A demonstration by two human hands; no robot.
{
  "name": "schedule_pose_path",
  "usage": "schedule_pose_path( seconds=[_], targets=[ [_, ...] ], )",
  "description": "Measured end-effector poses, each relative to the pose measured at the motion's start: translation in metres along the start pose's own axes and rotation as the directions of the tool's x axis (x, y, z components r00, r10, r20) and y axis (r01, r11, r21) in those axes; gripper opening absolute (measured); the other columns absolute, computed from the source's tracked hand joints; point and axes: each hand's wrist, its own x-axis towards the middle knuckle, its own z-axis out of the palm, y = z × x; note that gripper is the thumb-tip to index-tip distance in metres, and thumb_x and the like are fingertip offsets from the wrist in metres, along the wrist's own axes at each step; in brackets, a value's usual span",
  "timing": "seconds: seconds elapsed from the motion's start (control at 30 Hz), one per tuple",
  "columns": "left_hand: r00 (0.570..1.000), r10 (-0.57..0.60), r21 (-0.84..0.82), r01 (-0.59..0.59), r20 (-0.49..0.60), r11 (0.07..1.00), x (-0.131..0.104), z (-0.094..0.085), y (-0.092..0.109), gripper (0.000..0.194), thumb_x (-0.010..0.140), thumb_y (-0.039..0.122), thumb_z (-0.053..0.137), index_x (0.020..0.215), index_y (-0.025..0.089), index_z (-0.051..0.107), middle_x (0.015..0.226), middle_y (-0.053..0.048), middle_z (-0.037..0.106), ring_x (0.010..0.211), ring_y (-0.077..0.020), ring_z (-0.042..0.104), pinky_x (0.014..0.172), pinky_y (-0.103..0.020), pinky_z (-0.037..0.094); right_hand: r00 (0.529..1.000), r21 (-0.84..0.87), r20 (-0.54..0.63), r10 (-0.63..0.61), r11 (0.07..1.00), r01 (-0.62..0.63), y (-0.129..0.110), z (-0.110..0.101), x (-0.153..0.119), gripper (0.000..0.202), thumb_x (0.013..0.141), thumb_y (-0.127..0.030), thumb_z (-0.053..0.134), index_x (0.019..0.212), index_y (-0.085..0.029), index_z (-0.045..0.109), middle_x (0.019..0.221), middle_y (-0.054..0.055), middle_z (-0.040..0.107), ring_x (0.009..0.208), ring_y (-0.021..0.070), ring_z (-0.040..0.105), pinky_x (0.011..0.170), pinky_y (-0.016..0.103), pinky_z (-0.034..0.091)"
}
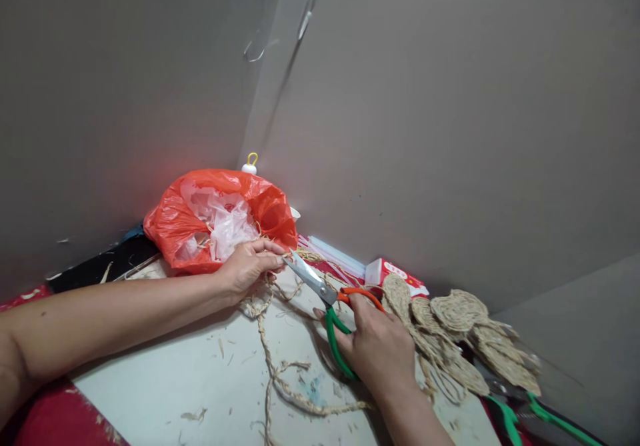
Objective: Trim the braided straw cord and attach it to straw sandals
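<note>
My right hand (pixel 383 346) is wrapped round the handles of scissors (pixel 325 293), one orange and one green. The handles are spread and the blades point up and left. Their tips reach the fingertips of my left hand (pixel 250 266), which pinches thin straw-coloured strands. Below that hand a braided straw cord (pixel 265 339) hangs in loops and trails over the white board (pixel 200 373). An orange-red plastic bag (pixel 173 223) stands open just behind my left hand, with whitish plastic and straw bits inside.
Coiled straw pieces (pixel 460 309) are heaped at the right, near green-handled scissors (pixel 550 416). A red and white box (pixel 395 276) and pale straws (pixel 337 256) lie along the grey wall (pixel 450 133). A black object (pixel 103 266) sits at the left. Straw scraps dot the board.
</note>
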Motion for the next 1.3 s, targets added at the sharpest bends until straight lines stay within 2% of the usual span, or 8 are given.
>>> schedule_pose_path(
  seconds=[0.37, 0.63, 0.8, 0.93, 1.13, 1.3],
  targets=[
    [0.999, -0.038, -0.073, 0.039, 0.02, 0.997, -0.001, 0.0, -0.002, 0.02, 0.059, 0.009, 0.074, 0.074, 0.013, 0.06, 0.065, 0.0, 0.062, 0.055, -0.0076, 0.056, 0.057, -0.02, 0.043, 0.998, -0.056, -0.055, 0.014, 0.998, -0.017, -0.001, 0.001, 0.0, 0.043, 0.083, -0.056, 0.043, 0.078, -0.019, 0.063, 0.05, 0.002, 0.057, 0.051, 0.0168, 0.053, 0.057, 0.027, 0.03],
    [0.998, -0.067, -0.087, 0.065, -0.016, 0.994, 0.0, 0.001, -0.001, 0.021, 0.06, 0.008, 0.073, 0.074, 0.013, 0.058, 0.065, -0.001, 0.062, 0.055, -0.0078, 0.056, 0.054, -0.019, 0.042, 0.999, -0.043, -0.036, 0.029, 0.999, -0.031, -0.004, 0.006, -0.004, 0.043, 0.083, -0.057, 0.043, 0.078, -0.02, 0.065, 0.044, 0.0, 0.054, 0.044, 0.0162, 0.048, 0.05, 0.026, 0.026],
    [0.996, -0.081, -0.096, 0.079, -0.02, 0.992, -0.002, 0.004, 0.004, 0.02, 0.061, 0.005, 0.07, 0.073, 0.013, 0.056, 0.062, 0.0, 0.062, 0.049, -0.0065, 0.053, 0.048, -0.017, 0.04, 0.998, -0.019, 0.021, 0.052, 0.998, -0.052, 0.0, 0.013, -0.005, 0.042, 0.08, -0.059, 0.045, 0.08, -0.022, 0.063, 0.048, 0.0, 0.058, 0.043, 0.0165, 0.051, 0.047, 0.026, 0.024],
    [0.996, -0.082, -0.1, 0.08, -0.024, 0.992, -0.004, 0.005, 0.007, 0.02, 0.061, 0.002, 0.067, 0.073, 0.014, 0.056, 0.062, 0.001, 0.061, 0.049, -0.0069, 0.054, 0.047, -0.017, 0.04, 0.996, -0.04, 0.024, 0.089, 0.995, -0.088, 0.006, 0.016, -0.007, 0.039, 0.081, -0.057, 0.045, 0.082, -0.022, 0.063, 0.048, -0.001, 0.058, 0.043, 0.0165, 0.052, 0.047, 0.025, 0.024],
    [0.997, -0.078, -0.096, 0.075, -0.023, 0.993, -0.005, 0.003, 0.006, 0.019, 0.065, 0.004, 0.067, 0.076, 0.014, 0.056, 0.064, 0.0, 0.06, 0.049, -0.0064, 0.053, 0.049, -0.018, 0.042, 0.999, -0.059, -0.031, 0.025, 0.998, -0.027, 0.005, 0.014, -0.007, 0.045, 0.082, -0.06, 0.042, 0.08, -0.021, 0.063, 0.048, 0.0, 0.057, 0.045, 0.0175, 0.052, 0.048, 0.026, 0.026],
    [0.997, -0.069, -0.081, 0.065, -0.044, 0.995, -0.004, 0.003, 0.005, 0.02, 0.063, 0.005, 0.069, 0.076, 0.014, 0.056, 0.061, 0.001, 0.059, 0.048, -0.0065, 0.053, 0.048, -0.018, 0.042, 0.999, -0.07, -0.038, 0.0, 0.998, -0.003, 0.003, 0.012, -0.005, 0.044, 0.083, -0.057, 0.042, 0.08, -0.02, 0.065, 0.047, 0.001, 0.057, 0.045, 0.0167, 0.051, 0.05, 0.026, 0.027]
  ],
)
